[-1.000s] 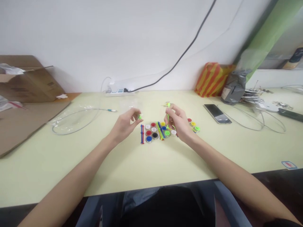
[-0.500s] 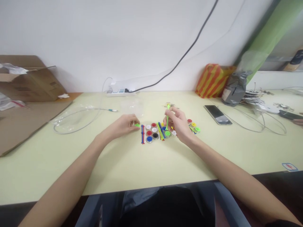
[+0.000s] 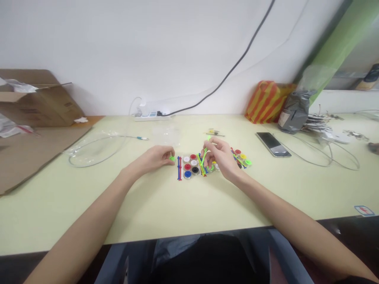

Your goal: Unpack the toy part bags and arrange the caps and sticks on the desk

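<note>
My left hand (image 3: 158, 157) is closed in a pinch on a small bright green round piece (image 3: 172, 158) at the left end of the row of parts. Between the fingertips of my right hand (image 3: 218, 154) is a thin green plastic stick (image 3: 204, 156), tilted over the middle of the row. Below and beside it lie several clear discs with coloured caps, among them a blue-capped disc (image 3: 187, 174) and a black-capped disc (image 3: 195, 170). Blue and red sticks (image 3: 179, 169) stand in line just right of my left hand. My right hand partly covers other discs.
Behind the parts lie small yellow and dark sticks (image 3: 214, 132) and a clear plastic bag (image 3: 166, 135). A phone (image 3: 272, 144) and a white cable (image 3: 314, 152) are to the right. Cardboard (image 3: 38, 152) and a looped cable (image 3: 89, 165) lie left. Another person's hand (image 3: 373, 148) shows at the right edge.
My right hand has moved slightly left and down with the green stick, which now leans over more. More sticks show behind that hand. My left hand has hardly moved.
</note>
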Demonstrator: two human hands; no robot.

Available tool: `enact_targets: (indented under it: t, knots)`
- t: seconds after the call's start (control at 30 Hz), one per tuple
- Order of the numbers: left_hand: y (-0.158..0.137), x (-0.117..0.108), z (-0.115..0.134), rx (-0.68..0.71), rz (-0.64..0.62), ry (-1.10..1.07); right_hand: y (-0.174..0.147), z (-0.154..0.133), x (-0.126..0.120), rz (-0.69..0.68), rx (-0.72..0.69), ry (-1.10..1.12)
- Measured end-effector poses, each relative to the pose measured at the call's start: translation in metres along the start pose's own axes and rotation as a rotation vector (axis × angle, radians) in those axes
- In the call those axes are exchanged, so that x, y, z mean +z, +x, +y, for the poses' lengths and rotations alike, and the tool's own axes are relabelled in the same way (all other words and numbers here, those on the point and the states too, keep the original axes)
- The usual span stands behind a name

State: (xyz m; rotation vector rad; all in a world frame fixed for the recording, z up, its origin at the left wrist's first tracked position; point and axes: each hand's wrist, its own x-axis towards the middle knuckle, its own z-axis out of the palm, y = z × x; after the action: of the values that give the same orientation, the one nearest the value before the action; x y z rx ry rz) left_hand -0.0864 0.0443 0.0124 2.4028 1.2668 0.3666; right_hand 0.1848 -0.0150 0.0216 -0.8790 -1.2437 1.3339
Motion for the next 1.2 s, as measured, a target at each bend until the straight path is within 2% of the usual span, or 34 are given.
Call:
enact_targets:
  t: [0.33, 0.4, 0.53, 0.6, 0.73, 0.83, 0.93, 1.2]
  knots:
    - [-0.004, -0.004, 0.008, 0.011, -0.02, -0.02, 0.001, 0.006, 0.001, 0.016, 0.008, -0.036]
    - [-0.005, -0.007, 0.009, 0.047, 0.051, 0.034, 0.001, 0.007, 0.0, 0.008, 0.007, -0.025]
    - [-0.01, -0.007, 0.022, 0.151, 0.329, 0.08, 0.0, 0.009, 0.001, -0.037, 0.003, -0.031]
    - [-0.012, -0.002, 0.035, 0.219, 0.375, 0.072, -0.001, 0.01, 0.001, -0.069, -0.004, -0.03]
    - [-0.014, 0.015, 0.057, 0.392, 0.345, 0.081, 0.0, 0.011, 0.001, -0.13, -0.037, -0.025]
    - [-0.013, 0.025, 0.062, 0.464, 0.306, 0.106, 0.0, 0.01, 0.002, -0.174, -0.044, -0.031]
    - [-0.013, 0.028, 0.06, 0.463, 0.283, 0.12, -0.002, 0.008, 0.003, -0.188, -0.03, -0.022]
    - [-0.011, 0.022, 0.055, 0.409, 0.383, 0.209, -0.006, 0.007, 0.006, -0.17, 0.078, 0.139]
